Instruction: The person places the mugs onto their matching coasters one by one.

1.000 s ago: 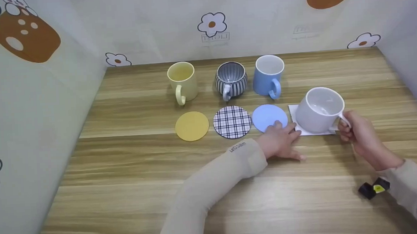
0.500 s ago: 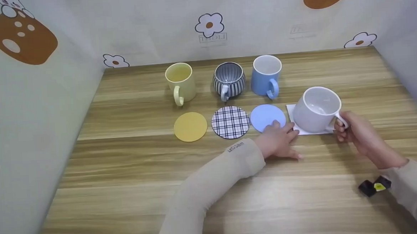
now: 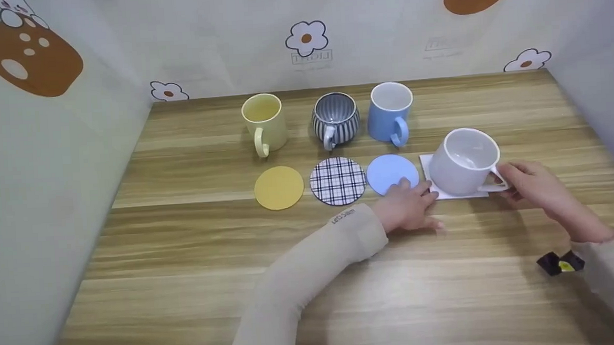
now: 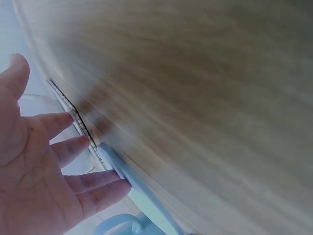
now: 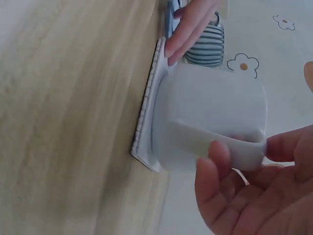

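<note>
A white mug [image 3: 462,167] stands upright on a square white coaster [image 3: 426,162] at the right. My right hand [image 3: 536,187] is at its handle [image 5: 210,137]; the fingers are loosely bent right beside it and the thumb stands apart from them in the right wrist view. My left hand [image 3: 408,204] is spread out, palm down, with fingertips on the round light-blue coaster [image 3: 388,172] and at the left edge of the white coaster. In the left wrist view, the fingers [image 4: 100,191] are straight and separated along both coasters.
Behind the coasters stand a yellow mug [image 3: 270,124], a striped cup [image 3: 337,121] and a blue mug [image 3: 385,116]. A round yellow coaster [image 3: 279,188] and a plaid coaster [image 3: 337,181] lie in front. Patterned walls [image 3: 226,40] bound the wooden table [image 3: 188,305].
My right hand has loosened its grip on the white mug's handle and drawn slightly to the right. The mug stays on the white coaster. My left hand has held its place.
</note>
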Available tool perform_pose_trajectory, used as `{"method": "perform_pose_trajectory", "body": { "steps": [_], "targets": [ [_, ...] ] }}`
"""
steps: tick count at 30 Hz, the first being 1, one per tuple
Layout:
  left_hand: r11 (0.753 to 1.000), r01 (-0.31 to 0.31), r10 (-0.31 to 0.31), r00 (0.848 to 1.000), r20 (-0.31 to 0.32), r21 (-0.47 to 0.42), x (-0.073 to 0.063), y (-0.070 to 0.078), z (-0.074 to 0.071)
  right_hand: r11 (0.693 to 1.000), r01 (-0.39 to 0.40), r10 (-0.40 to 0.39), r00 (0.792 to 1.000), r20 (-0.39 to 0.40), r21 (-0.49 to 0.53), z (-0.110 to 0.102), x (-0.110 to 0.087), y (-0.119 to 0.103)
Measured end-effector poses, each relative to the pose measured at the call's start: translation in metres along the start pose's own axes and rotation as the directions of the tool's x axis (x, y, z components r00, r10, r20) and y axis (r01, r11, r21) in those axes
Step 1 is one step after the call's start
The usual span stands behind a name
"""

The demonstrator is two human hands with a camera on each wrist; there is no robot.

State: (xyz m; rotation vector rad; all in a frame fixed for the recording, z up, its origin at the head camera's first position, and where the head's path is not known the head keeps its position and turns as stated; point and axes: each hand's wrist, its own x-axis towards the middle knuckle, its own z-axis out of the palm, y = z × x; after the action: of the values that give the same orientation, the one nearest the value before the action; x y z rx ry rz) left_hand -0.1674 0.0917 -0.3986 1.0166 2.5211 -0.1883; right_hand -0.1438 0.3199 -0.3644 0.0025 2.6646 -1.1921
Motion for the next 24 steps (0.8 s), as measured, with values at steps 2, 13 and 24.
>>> {"method": "perform_pose_trajectory", "body": {
  "steps": [2, 13, 24],
  "targets": [
    [1.000, 0.001, -0.001, 1.000, -0.006, -0.021, -0.001, -0.001, -0.001, 0.984, 0.021, -0.026, 0.999, -0.026, -0.178, -0.005, 0.000, -0.006],
    [0.999, 0.025, -0.029, 0.993, -0.116, -0.038, -0.010, -0.022, 0.006, 0.906, 0.003, -0.069, 0.988, -0.142, -0.424, -0.026, 0.003, -0.035],
    [0.996, 0.056, -0.065, 0.988, -0.140, -0.066, -0.029, -0.051, 0.013, 0.979, 0.096, -0.138, 0.961, -0.241, -0.178, -0.005, 0.017, -0.076]
  ]
}}
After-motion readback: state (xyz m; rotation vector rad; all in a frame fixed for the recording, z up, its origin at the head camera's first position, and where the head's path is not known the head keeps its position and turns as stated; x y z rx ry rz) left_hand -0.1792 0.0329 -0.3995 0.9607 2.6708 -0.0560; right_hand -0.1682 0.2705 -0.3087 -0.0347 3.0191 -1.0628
